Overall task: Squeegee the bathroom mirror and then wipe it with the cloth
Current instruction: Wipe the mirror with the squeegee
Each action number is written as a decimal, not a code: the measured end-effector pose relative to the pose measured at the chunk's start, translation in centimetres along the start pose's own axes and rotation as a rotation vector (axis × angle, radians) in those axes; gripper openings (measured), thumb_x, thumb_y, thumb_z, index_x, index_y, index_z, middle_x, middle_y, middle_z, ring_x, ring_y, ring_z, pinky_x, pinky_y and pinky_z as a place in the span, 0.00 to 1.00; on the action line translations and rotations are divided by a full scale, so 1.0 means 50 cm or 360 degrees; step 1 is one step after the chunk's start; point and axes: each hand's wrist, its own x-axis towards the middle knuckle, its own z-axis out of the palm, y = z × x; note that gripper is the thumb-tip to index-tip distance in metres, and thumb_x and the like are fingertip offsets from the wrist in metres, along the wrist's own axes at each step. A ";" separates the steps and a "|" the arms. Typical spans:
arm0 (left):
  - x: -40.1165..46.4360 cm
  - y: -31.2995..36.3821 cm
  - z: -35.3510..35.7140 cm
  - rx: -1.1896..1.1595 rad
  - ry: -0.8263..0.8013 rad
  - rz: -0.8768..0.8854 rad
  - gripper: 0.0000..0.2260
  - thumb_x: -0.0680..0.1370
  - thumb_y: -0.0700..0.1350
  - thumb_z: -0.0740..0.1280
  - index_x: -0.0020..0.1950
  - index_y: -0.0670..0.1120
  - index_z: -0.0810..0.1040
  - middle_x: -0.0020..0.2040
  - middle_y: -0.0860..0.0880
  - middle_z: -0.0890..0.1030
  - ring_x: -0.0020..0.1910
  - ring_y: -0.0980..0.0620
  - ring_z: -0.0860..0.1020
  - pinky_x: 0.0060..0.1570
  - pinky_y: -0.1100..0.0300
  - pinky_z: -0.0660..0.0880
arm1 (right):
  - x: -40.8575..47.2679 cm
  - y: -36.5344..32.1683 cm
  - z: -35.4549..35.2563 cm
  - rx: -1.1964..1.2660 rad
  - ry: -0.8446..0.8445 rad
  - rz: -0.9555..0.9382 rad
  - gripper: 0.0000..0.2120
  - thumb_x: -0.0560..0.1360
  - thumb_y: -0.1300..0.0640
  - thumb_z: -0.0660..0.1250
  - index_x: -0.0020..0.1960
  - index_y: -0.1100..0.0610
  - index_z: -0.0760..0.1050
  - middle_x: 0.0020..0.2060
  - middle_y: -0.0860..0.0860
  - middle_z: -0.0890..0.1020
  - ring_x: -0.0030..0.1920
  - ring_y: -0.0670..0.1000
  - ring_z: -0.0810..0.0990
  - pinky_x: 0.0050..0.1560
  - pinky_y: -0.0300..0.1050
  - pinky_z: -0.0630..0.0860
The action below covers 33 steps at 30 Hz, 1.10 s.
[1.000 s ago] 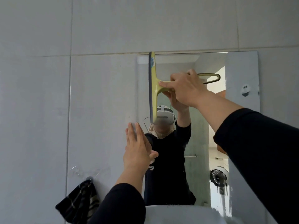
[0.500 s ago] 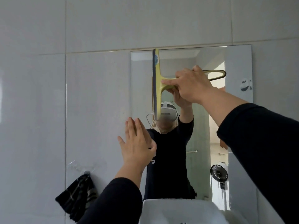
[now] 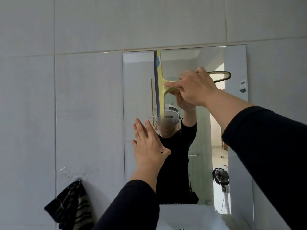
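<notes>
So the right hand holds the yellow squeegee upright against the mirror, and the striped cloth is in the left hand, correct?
Not quite: the left hand is empty, open flat at the mirror. The striped cloth hangs on a wall hook, as the head view shows. The right hand does hold the yellow squeegee upright.

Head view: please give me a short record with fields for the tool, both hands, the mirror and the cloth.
tool: yellow squeegee, blade upright on the glass near the top edge
right hand: grips the squeegee handle
left hand: open, fingers spread, at the mirror's left edge
mirror: on a grey tiled wall
cloth: dark striped cloth hangs from a hook left of the mirror, untouched
stage: squeegee step
</notes>
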 end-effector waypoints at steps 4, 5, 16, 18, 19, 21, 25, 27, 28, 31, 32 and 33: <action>0.004 -0.002 0.005 0.0009 0.0016 -0.0012 0.54 0.68 0.60 0.72 0.76 0.47 0.35 0.75 0.43 0.30 0.75 0.44 0.33 0.73 0.42 0.52 | -0.017 0.028 0.000 -0.0041 -0.0017 0.0023 0.20 0.81 0.50 0.50 0.69 0.32 0.61 0.43 0.48 0.75 0.51 0.52 0.74 0.51 0.50 0.63; 0.004 -0.003 0.006 0.0003 0.0017 -0.0009 0.55 0.68 0.60 0.72 0.76 0.47 0.34 0.75 0.43 0.30 0.75 0.44 0.33 0.73 0.42 0.51 | -0.022 0.034 -0.001 -0.0039 -0.0015 0.0032 0.20 0.82 0.51 0.50 0.69 0.32 0.61 0.42 0.48 0.73 0.51 0.52 0.73 0.51 0.50 0.63; -0.009 0.089 0.033 0.0070 0.0157 0.0115 0.45 0.73 0.58 0.62 0.76 0.46 0.35 0.76 0.44 0.30 0.76 0.45 0.33 0.71 0.38 0.39 | -0.113 0.200 -0.036 -0.0180 -0.0204 0.0343 0.21 0.81 0.51 0.48 0.70 0.33 0.60 0.50 0.52 0.78 0.56 0.55 0.73 0.54 0.52 0.64; -0.012 0.125 0.049 0.0049 0.0162 0.0197 0.45 0.71 0.57 0.64 0.77 0.48 0.37 0.77 0.44 0.32 0.76 0.46 0.34 0.72 0.39 0.39 | -0.110 0.197 -0.031 -0.0174 -0.0183 0.0337 0.21 0.81 0.50 0.48 0.70 0.33 0.61 0.49 0.51 0.78 0.56 0.55 0.73 0.55 0.53 0.65; -0.011 0.134 0.058 0.0045 0.0154 0.0202 0.46 0.70 0.56 0.64 0.77 0.48 0.37 0.77 0.44 0.33 0.76 0.45 0.35 0.72 0.39 0.41 | -0.109 0.197 -0.028 -0.0170 -0.0168 0.0333 0.21 0.81 0.51 0.48 0.71 0.33 0.61 0.49 0.51 0.78 0.56 0.55 0.73 0.55 0.53 0.65; -0.009 0.137 0.072 0.0070 0.0124 0.0185 0.48 0.68 0.55 0.66 0.77 0.48 0.37 0.77 0.43 0.33 0.76 0.44 0.36 0.73 0.39 0.45 | -0.111 0.199 -0.026 -0.0136 -0.0156 0.0348 0.21 0.81 0.52 0.48 0.70 0.33 0.61 0.49 0.51 0.78 0.56 0.54 0.73 0.55 0.52 0.64; -0.006 0.126 0.080 0.0075 0.0072 0.0197 0.50 0.67 0.55 0.68 0.76 0.48 0.35 0.75 0.44 0.30 0.76 0.44 0.34 0.72 0.38 0.48 | -0.156 0.221 -0.019 -0.0121 -0.0139 0.0466 0.22 0.82 0.54 0.49 0.71 0.33 0.60 0.43 0.50 0.74 0.51 0.55 0.75 0.51 0.51 0.63; -0.003 0.127 0.081 0.0072 0.0057 0.0200 0.51 0.68 0.56 0.68 0.76 0.48 0.35 0.75 0.44 0.29 0.75 0.44 0.33 0.72 0.38 0.48 | -0.181 0.234 -0.018 -0.0107 -0.0167 0.0544 0.23 0.82 0.55 0.50 0.71 0.33 0.60 0.43 0.50 0.74 0.50 0.54 0.75 0.50 0.50 0.63; -0.003 0.129 0.081 0.0074 0.0046 0.0198 0.51 0.68 0.56 0.69 0.76 0.47 0.34 0.75 0.44 0.28 0.75 0.44 0.32 0.72 0.38 0.48 | -0.186 0.237 -0.020 -0.0093 -0.0172 0.0575 0.22 0.82 0.55 0.51 0.71 0.34 0.60 0.44 0.51 0.75 0.50 0.54 0.75 0.51 0.50 0.64; -0.001 0.127 0.086 0.0092 0.0058 0.0205 0.52 0.68 0.57 0.69 0.76 0.48 0.34 0.75 0.43 0.29 0.75 0.44 0.33 0.72 0.38 0.49 | -0.181 0.227 -0.024 -0.0103 -0.0157 0.0623 0.22 0.82 0.55 0.52 0.71 0.34 0.61 0.46 0.51 0.77 0.51 0.55 0.76 0.53 0.52 0.66; -0.001 0.125 0.087 0.0090 0.0068 0.0208 0.52 0.67 0.57 0.69 0.76 0.48 0.34 0.75 0.43 0.29 0.75 0.44 0.33 0.72 0.38 0.49 | -0.181 0.225 -0.021 -0.0101 -0.0155 0.0638 0.22 0.82 0.55 0.52 0.71 0.34 0.60 0.47 0.51 0.78 0.52 0.55 0.76 0.54 0.52 0.66; 0.000 0.123 0.089 0.0085 0.0072 0.0212 0.52 0.67 0.57 0.69 0.76 0.48 0.34 0.75 0.44 0.29 0.75 0.44 0.33 0.72 0.38 0.49 | -0.185 0.226 -0.018 -0.0094 -0.0157 0.0663 0.22 0.82 0.55 0.52 0.71 0.35 0.60 0.48 0.51 0.78 0.52 0.55 0.76 0.54 0.52 0.66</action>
